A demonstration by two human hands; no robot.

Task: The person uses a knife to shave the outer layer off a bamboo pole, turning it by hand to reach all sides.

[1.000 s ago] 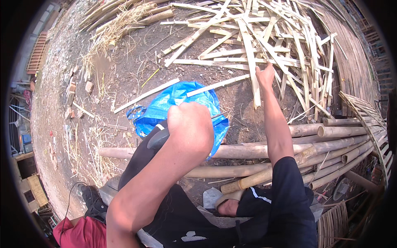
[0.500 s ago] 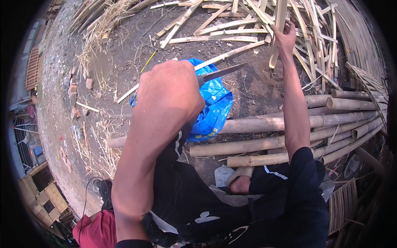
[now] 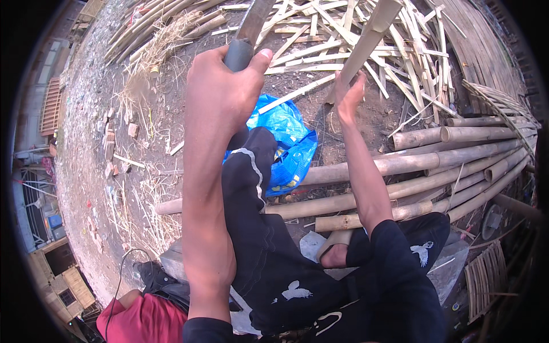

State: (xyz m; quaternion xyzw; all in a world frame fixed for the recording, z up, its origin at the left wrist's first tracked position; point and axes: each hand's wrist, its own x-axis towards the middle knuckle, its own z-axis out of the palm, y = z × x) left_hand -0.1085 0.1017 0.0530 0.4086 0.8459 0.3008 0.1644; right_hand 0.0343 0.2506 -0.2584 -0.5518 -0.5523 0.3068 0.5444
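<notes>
My left hand (image 3: 226, 80) is closed around the dark handle of a large knife (image 3: 255, 22), whose broad blade points up toward the far edge of the view. Off to the right, my right hand (image 3: 350, 94) grips a split bamboo piece (image 3: 372, 35) near its lower end. The bamboo stands tilted, its upper end leaning right and leaving the picture. Blade and bamboo are apart. A blue plastic sheet (image 3: 286, 140) lies crumpled on the ground beyond my bent knee.
A loose heap of split bamboo strips (image 3: 309, 48) covers the ground ahead. Long bamboo poles (image 3: 400, 164) lie in a stack on the right. Dry shavings (image 3: 157, 48) and bricks (image 3: 110, 143) are scattered at left. A person in a red shirt (image 3: 146, 317) is at the lower left.
My left hand has risen with the knife, and the blade has swung from pointing right to pointing up. My right hand has shifted left and nearer with the bamboo, now tilted.
</notes>
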